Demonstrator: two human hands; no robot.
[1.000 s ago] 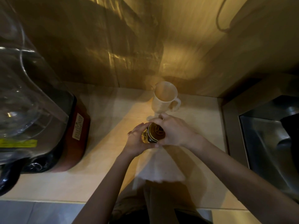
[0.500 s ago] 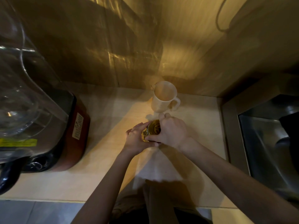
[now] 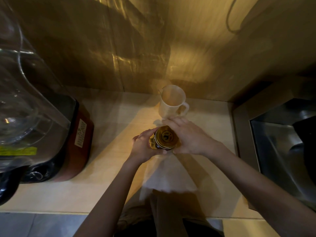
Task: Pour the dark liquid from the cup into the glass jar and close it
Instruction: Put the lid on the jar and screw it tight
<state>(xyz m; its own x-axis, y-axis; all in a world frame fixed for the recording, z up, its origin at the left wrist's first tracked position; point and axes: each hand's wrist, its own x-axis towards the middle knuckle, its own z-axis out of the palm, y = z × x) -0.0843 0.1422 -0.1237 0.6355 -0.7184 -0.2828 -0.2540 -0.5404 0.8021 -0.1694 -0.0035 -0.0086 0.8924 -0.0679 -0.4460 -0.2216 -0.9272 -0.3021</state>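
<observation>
1. The round gold metal lid (image 3: 166,137) on the glass jar carries a dark printed emblem at its centre.
2. The tall handled ceramic cup (image 3: 171,101) is plain cream.
3. The flat paper towel (image 3: 168,178) is white and unpatterned.
4. The wooden countertop (image 3: 109,120) is pale beige.
5. The bulky blender base (image 3: 80,144) is dark red with a white label; a yellow strip (image 3: 18,150) marks its clear jug.

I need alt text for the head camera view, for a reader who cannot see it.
Two bare hands hold a small glass jar with a gold metal lid over a pale wooden counter: left hand around its body, right hand at the lid. A cream mug stands behind it.
</observation>
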